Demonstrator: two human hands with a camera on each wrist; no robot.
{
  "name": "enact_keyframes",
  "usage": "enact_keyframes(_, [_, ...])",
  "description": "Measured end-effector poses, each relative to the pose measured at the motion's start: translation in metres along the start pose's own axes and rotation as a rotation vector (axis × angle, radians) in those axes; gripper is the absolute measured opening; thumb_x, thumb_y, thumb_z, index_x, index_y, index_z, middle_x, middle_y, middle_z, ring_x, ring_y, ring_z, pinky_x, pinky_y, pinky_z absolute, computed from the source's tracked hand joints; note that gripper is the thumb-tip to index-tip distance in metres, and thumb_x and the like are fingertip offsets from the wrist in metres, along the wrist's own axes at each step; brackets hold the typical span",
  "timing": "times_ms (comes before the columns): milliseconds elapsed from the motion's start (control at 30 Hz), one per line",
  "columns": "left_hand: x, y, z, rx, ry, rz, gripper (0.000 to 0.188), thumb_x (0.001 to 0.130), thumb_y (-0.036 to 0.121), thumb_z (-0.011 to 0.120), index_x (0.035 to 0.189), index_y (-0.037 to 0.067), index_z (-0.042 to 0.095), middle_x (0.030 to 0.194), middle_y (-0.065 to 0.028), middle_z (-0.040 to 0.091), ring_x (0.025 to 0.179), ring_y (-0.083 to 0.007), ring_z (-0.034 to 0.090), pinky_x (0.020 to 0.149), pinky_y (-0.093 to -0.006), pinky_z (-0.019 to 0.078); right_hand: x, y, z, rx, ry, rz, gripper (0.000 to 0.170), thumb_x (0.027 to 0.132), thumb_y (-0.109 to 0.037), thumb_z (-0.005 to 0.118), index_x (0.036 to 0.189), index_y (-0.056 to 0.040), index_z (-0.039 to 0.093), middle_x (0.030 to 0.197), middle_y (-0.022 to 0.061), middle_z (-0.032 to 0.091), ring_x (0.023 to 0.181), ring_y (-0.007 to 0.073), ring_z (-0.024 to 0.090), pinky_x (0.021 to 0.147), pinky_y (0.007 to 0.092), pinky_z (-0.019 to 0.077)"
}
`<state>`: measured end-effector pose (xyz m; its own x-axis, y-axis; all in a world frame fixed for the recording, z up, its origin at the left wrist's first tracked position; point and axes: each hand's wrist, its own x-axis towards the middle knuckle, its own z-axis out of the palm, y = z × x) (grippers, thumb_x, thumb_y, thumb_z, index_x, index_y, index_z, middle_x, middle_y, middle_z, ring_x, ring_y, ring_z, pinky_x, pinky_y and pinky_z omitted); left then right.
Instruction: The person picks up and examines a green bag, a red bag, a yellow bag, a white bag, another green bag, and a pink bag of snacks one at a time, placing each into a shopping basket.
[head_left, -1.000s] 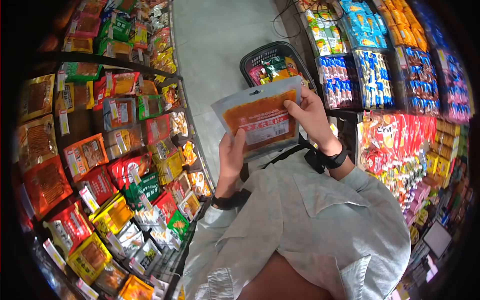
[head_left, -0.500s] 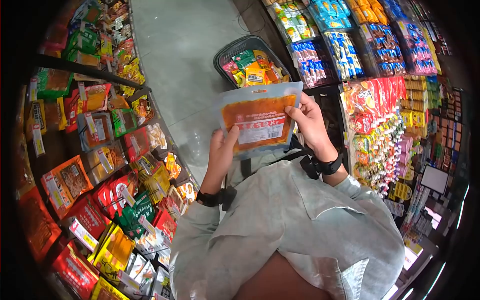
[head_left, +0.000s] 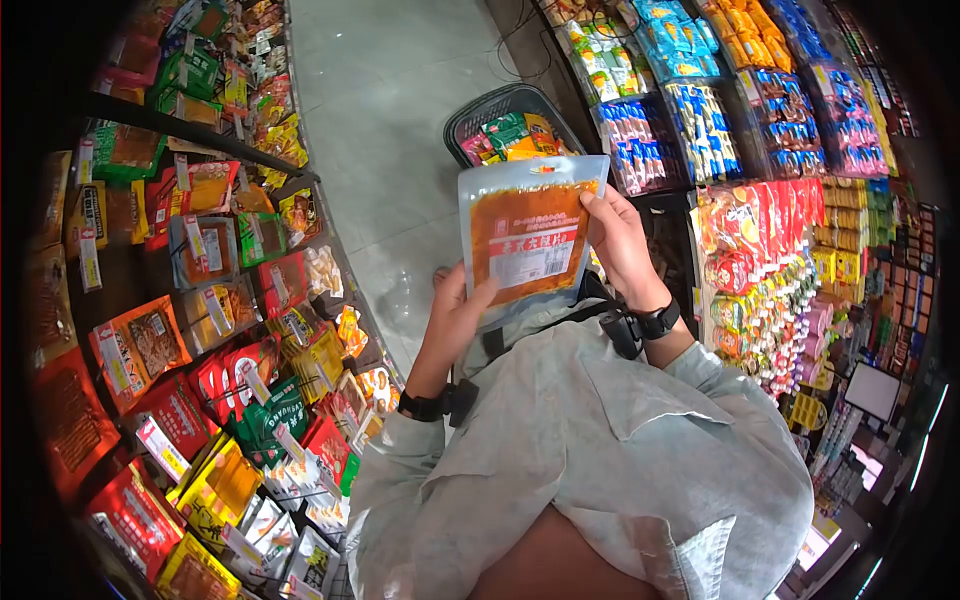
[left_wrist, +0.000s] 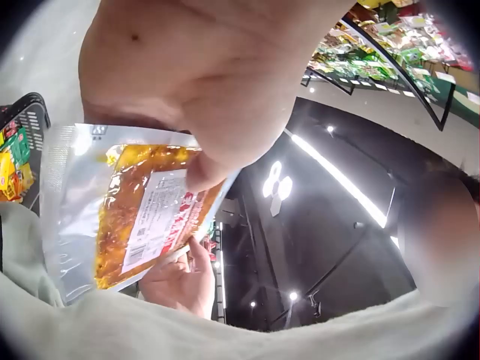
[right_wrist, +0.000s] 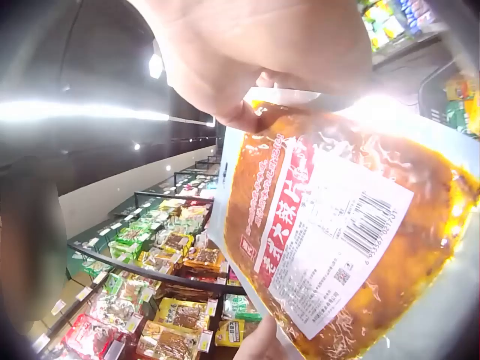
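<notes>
A flat clear-edged packet (head_left: 525,235) with orange-brown food and a white and red label is held upright in front of the body. The left hand (head_left: 455,315) grips its lower left edge, thumb on the front; the right hand (head_left: 625,245) pinches its upper right edge. In the left wrist view the left hand (left_wrist: 195,67) has its thumb over the packet (left_wrist: 112,225), with the right hand (left_wrist: 184,281) beyond. The right wrist view shows the label and barcode on the packet (right_wrist: 345,240) below the right hand (right_wrist: 262,52).
A dark basket (head_left: 465,125) of colourful packets stands on the grey floor (head_left: 370,130) beyond the held packet. Shelves of packaged snacks (head_left: 230,485) line the left side. On the right are racks of wrapped snacks (head_left: 705,130) and red bags (head_left: 750,215).
Over the last second the packet has turned more upright and the left hand has shifted lower along its edge. The view has swung, moving the basket left in the picture.
</notes>
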<state>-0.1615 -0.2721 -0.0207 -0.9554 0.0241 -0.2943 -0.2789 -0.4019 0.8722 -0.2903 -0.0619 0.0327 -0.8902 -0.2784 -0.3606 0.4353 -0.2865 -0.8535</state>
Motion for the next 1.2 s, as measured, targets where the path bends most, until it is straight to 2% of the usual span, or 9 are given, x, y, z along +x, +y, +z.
enact_keyframes(133, [0.014, 0.006, 0.037, 0.102, 0.064, 0.002, 0.036, 0.099, 0.007, 0.056, 0.134, -0.002, 0.052, 0.125, -0.0063, 0.062, 0.113, -0.0127, 0.058, 0.098, -0.0293, 0.045, 0.036, 0.008, -0.038, -0.335, 0.171, -0.03, 0.051, 0.097, -0.018, 0.064, 0.139, -0.0007, 0.042, 0.124, 0.0053, 0.059, 0.113, 0.0134, 0.056, 0.099, 0.0277, 0.0426])
enact_keyframes(300, [0.062, 0.025, 0.111, 0.31, 0.155, 0.071, 0.046, 0.098, 0.009, 0.059, 0.141, -0.003, 0.047, 0.13, -0.0091, 0.06, 0.117, -0.0138, 0.056, 0.098, -0.0289, 0.0449, 0.05, -0.031, -0.078, -0.272, -0.218, 0.101, 0.059, 0.098, -0.027, 0.065, 0.143, 0.0011, 0.038, 0.135, 0.0103, 0.052, 0.122, 0.0159, 0.051, 0.101, 0.0314, 0.0428])
enact_keyframes(367, [0.086, 0.013, 0.132, 0.634, 0.047, 0.193, 0.05, 0.093, 0.011, 0.064, 0.139, -0.002, 0.049, 0.138, -0.0182, 0.055, 0.127, -0.0258, 0.053, 0.104, -0.0353, 0.0425, 0.054, -0.041, -0.095, -0.146, -0.409, 0.226, 0.048, 0.101, -0.025, 0.059, 0.14, -0.0021, 0.045, 0.134, 0.0116, 0.054, 0.125, 0.0196, 0.051, 0.107, 0.0336, 0.0395])
enact_keyframes(433, [0.113, 0.009, 0.162, 0.8, -0.164, 0.314, 0.049, 0.089, 0.009, 0.067, 0.136, 0.0, 0.053, 0.139, -0.0245, 0.053, 0.133, -0.0364, 0.049, 0.107, -0.04, 0.0404, 0.075, -0.032, -0.121, -0.227, -0.323, 0.333, 0.044, 0.101, -0.025, 0.058, 0.137, -0.001, 0.048, 0.125, 0.0109, 0.06, 0.114, 0.0185, 0.059, 0.098, 0.0325, 0.0465])
enact_keyframes(600, [0.154, 0.003, 0.21, 0.9, -0.12, 0.125, 0.052, 0.086, 0.01, 0.069, 0.135, 0.003, 0.054, 0.138, -0.0231, 0.052, 0.125, -0.0386, 0.051, 0.106, -0.0406, 0.0398, 0.111, -0.042, -0.185, 0.104, -0.117, 0.488, 0.029, 0.102, -0.021, 0.054, 0.123, -0.0005, 0.059, 0.107, 0.0073, 0.069, 0.09, 0.014, 0.066, 0.077, 0.0308, 0.0552])
enact_keyframes(700, [0.169, -0.015, 0.207, 1.022, 0.319, 0.288, 0.053, 0.088, 0.013, 0.068, 0.137, 0.0, 0.052, 0.139, -0.0244, 0.053, 0.131, -0.036, 0.049, 0.11, -0.0409, 0.0371, 0.12, -0.05, -0.214, 0.163, -0.153, 0.468, 0.028, 0.103, -0.021, 0.054, 0.122, -0.0014, 0.06, 0.105, 0.0059, 0.069, 0.086, 0.0111, 0.066, 0.073, 0.0285, 0.0555])
enact_keyframes(967, [0.174, -0.026, 0.208, 0.362, 0.387, -0.042, 0.044, 0.096, 0.011, 0.062, 0.135, -0.001, 0.047, 0.112, -0.0088, 0.065, 0.105, -0.0168, 0.061, 0.095, -0.0314, 0.0457, 0.131, -0.056, -0.24, 0.017, -0.191, 0.395, 0.031, 0.101, -0.025, 0.059, 0.121, -0.0014, 0.064, 0.102, -0.0004, 0.068, 0.087, 0.0073, 0.059, 0.079, 0.0267, 0.049])
enact_keyframes(1067, [0.179, -0.019, 0.207, 0.315, 0.323, -0.108, 0.054, 0.094, 0.014, 0.064, 0.142, 0.0, 0.042, 0.123, -0.0143, 0.062, 0.113, -0.0208, 0.059, 0.099, -0.0344, 0.0444, 0.134, -0.068, -0.238, -0.07, -0.163, 0.335, 0.03, 0.101, -0.025, 0.059, 0.12, -0.0015, 0.064, 0.101, -0.0013, 0.067, 0.087, 0.0062, 0.058, 0.079, 0.0254, 0.0478])
enact_keyframes(1200, [0.182, -0.018, 0.208, 0.678, 0.371, 0.045, 0.068, 0.092, 0.017, 0.066, 0.15, -0.001, 0.035, 0.142, -0.0244, 0.046, 0.131, -0.0318, 0.048, 0.109, -0.0388, 0.0384, 0.138, -0.093, -0.227, -0.285, -0.198, 0.235, 0.036, 0.101, -0.025, 0.06, 0.127, -0.0001, 0.059, 0.112, 0.0016, 0.066, 0.099, 0.0075, 0.057, 0.088, 0.0266, 0.0468])
